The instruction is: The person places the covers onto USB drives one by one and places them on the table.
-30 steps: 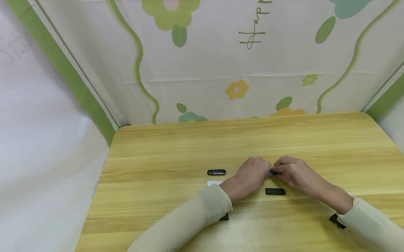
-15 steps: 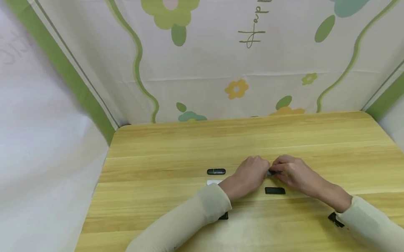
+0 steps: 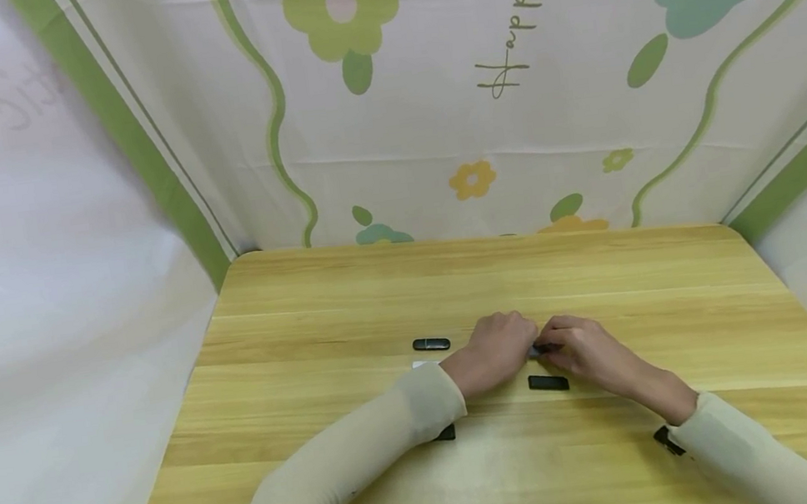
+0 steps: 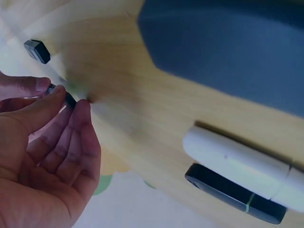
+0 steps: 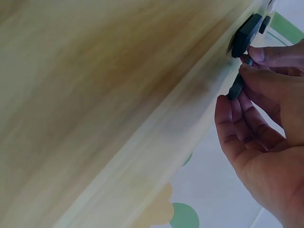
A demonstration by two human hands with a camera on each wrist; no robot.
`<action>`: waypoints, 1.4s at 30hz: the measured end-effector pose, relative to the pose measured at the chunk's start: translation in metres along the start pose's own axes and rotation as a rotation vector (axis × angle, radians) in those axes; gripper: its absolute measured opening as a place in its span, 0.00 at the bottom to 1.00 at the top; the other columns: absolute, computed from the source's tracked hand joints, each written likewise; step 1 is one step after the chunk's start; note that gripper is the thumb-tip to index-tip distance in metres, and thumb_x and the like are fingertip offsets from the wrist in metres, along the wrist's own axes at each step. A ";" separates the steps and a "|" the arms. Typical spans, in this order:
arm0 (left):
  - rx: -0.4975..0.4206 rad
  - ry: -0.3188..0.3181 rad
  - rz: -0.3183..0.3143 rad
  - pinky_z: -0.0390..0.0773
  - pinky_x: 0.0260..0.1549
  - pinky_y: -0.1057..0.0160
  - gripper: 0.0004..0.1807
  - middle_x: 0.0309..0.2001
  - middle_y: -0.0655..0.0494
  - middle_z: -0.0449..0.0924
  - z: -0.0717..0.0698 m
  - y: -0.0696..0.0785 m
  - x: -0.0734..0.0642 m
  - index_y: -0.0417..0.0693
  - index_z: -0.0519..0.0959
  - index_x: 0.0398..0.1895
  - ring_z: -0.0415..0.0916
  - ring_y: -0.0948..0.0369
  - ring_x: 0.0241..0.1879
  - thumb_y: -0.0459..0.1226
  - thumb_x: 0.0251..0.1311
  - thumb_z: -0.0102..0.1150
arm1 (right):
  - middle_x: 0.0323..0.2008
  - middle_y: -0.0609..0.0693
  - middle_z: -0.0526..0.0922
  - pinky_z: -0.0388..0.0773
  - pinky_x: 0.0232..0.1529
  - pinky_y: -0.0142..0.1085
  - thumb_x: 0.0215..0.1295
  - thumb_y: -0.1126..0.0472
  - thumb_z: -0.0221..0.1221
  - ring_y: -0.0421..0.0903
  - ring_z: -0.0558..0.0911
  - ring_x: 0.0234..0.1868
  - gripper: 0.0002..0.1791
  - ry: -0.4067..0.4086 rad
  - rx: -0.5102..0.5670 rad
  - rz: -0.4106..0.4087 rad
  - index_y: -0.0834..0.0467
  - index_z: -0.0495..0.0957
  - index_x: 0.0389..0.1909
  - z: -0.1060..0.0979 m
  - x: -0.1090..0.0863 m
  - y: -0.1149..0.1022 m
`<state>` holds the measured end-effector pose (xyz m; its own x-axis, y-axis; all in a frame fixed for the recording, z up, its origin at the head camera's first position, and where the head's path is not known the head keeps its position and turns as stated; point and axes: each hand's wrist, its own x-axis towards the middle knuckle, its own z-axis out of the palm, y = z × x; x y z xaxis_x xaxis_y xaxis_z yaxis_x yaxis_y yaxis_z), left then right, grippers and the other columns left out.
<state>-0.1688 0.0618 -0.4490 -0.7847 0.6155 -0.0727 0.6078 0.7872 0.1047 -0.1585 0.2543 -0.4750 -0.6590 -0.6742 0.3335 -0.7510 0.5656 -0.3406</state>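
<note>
My left hand (image 3: pixel 495 354) and right hand (image 3: pixel 588 355) meet just above the table, right of its middle. Between their fingertips they pinch a small dark USB stick (image 5: pixel 236 85), one hand at either end. In the left wrist view the same dark stick (image 4: pixel 70 99) shows between the thumb and fingers of the left hand. A grey part of it peeks out between the hands in the head view; most is hidden by fingers. Just below the hands lies a black USB stick (image 3: pixel 548 383). Another black stick (image 3: pixel 432 344) with a pale line across it lies left of the left hand.
A white stick (image 4: pixel 237 161) lies beside the lined black one, partly behind the left wrist in the head view. Black shows at the left sleeve's edge (image 3: pixel 447 433). A large dark blurred shape (image 4: pixel 228 52) fills the left wrist view's corner. A printed cloth (image 3: pixel 395 118) hangs behind the table.
The right hand has shifted slightly left, closer to the left hand. Both keep their pinch on the USB stick; the sticks on the table stay put.
</note>
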 end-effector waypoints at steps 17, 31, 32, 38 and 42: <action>-0.001 -0.037 -0.045 0.74 0.21 0.68 0.13 0.31 0.62 0.83 0.004 0.003 0.001 0.56 0.83 0.33 0.69 0.66 0.24 0.37 0.79 0.56 | 0.37 0.49 0.87 0.85 0.35 0.33 0.55 0.73 0.76 0.43 0.87 0.36 0.11 -0.061 0.004 0.056 0.61 0.89 0.39 0.003 -0.002 0.000; -0.008 0.030 -0.085 0.82 0.35 0.65 0.16 0.45 0.59 0.85 -0.006 -0.007 -0.024 0.56 0.85 0.55 0.81 0.64 0.39 0.53 0.75 0.61 | 0.38 0.46 0.88 0.84 0.35 0.34 0.64 0.62 0.74 0.39 0.86 0.35 0.06 -0.067 -0.067 0.077 0.56 0.89 0.40 0.003 -0.003 -0.003; 0.002 0.047 -0.091 0.83 0.39 0.64 0.19 0.48 0.59 0.86 -0.008 -0.009 -0.028 0.56 0.85 0.58 0.82 0.62 0.43 0.54 0.75 0.61 | 0.38 0.47 0.89 0.85 0.36 0.35 0.65 0.61 0.74 0.39 0.86 0.36 0.06 -0.069 -0.076 0.076 0.56 0.89 0.41 0.002 -0.003 -0.004; 0.012 0.125 -0.131 0.80 0.59 0.54 0.26 0.62 0.53 0.81 -0.017 -0.023 -0.053 0.54 0.80 0.66 0.79 0.54 0.60 0.57 0.74 0.60 | 0.46 0.54 0.90 0.88 0.42 0.45 0.69 0.57 0.70 0.51 0.89 0.45 0.11 -0.059 -0.119 0.096 0.59 0.89 0.46 -0.002 -0.001 -0.011; -0.048 0.128 -0.200 0.72 0.69 0.48 0.31 0.71 0.48 0.74 -0.020 -0.037 -0.071 0.53 0.75 0.72 0.71 0.49 0.71 0.57 0.74 0.60 | 0.50 0.59 0.89 0.87 0.45 0.51 0.67 0.57 0.72 0.58 0.88 0.50 0.16 -0.019 -0.148 0.082 0.63 0.88 0.50 -0.004 0.001 -0.017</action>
<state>-0.1381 -0.0115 -0.4281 -0.8999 0.4350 0.0295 0.4344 0.8885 0.1479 -0.1467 0.2457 -0.4651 -0.7186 -0.6310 0.2924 -0.6934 0.6821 -0.2322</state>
